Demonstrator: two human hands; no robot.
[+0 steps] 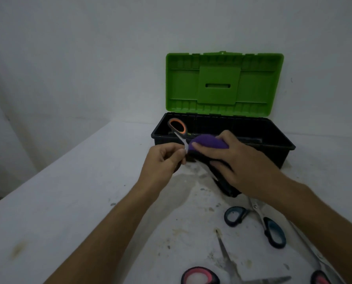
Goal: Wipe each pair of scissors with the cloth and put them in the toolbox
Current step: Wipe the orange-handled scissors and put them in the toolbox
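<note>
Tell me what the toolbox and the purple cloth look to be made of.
Toolbox: likely moulded plastic, matte black body with a green lid showing ribs and a slot. Purple cloth: soft fabric, perhaps microfibre, bunched and rounded under the right hand; its weave is too blurred to tell.

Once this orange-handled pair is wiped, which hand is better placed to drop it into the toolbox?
The left hand, probably. It already grips the orange-handled scissors, whose handle loop sits over the open toolbox. The right hand is busy holding the purple cloth around the blade.
</note>
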